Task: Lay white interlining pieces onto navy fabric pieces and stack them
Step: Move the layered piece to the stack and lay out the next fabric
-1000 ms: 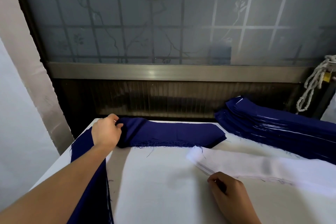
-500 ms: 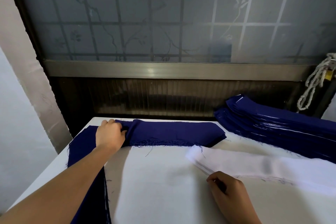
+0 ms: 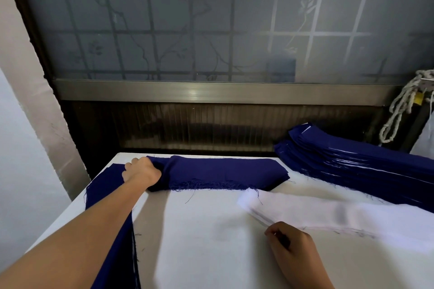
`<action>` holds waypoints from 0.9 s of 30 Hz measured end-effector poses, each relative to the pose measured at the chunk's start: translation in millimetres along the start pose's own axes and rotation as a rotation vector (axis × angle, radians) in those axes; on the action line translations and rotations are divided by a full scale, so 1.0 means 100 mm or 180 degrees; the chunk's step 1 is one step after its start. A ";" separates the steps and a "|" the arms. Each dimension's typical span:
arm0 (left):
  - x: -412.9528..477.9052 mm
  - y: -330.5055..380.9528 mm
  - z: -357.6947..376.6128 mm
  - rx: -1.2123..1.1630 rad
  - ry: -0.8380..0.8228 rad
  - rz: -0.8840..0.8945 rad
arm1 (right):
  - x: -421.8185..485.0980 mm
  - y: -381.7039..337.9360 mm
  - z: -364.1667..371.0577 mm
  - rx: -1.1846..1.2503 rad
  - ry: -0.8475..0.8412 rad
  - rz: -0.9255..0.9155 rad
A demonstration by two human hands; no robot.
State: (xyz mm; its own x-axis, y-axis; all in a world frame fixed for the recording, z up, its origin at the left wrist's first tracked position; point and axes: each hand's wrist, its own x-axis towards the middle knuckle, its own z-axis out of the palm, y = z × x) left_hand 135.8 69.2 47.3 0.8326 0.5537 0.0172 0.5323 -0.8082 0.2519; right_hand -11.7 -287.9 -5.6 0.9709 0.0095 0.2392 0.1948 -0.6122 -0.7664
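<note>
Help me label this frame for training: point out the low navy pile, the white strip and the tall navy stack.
Low navy pile (image 3: 223, 171): head view, middle of its top piece.
White strip (image 3: 305, 211): head view, its flat face.
Tall navy stack (image 3: 366, 159): head view, top piece.

We see deep navy in the folded fabric (image 3: 223, 172) at our left hand (image 3: 142, 170), and loose navy threads along its edge. The long strip (image 3: 105, 197) under that arm is the same navy. Beyond our right hand (image 3: 291, 244), the stack (image 3: 352, 164) is navy with thin white lines between its layers. At that hand's fingertips the interlining (image 3: 328, 213) is plain white, on a white table (image 3: 199, 237). Past both hands, grey-blue frosted glass (image 3: 211, 30) shows a dark grid and faint branches and flowers.
</note>
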 end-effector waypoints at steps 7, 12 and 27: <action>-0.01 0.01 0.03 -0.0178 0.0293 0.0137 | 0.00 -0.02 -0.01 0.0024 -0.0028 -0.0031; -0.08 -0.02 0.08 -0.0179 0.0818 0.0630 | 0.00 -0.02 -0.01 0.0026 -0.0036 -0.0062; -0.03 -0.01 0.00 -0.0252 0.0166 -0.0117 | 0.01 0.00 -0.01 -0.0046 -0.0061 -0.0052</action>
State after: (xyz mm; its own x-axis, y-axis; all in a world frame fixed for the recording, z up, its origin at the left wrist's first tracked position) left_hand 132.3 68.4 46.4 0.8025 0.5940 0.0565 0.5467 -0.7700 0.3290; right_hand -10.8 -289.2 -4.9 0.9702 0.0346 0.2400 0.2087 -0.6231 -0.7538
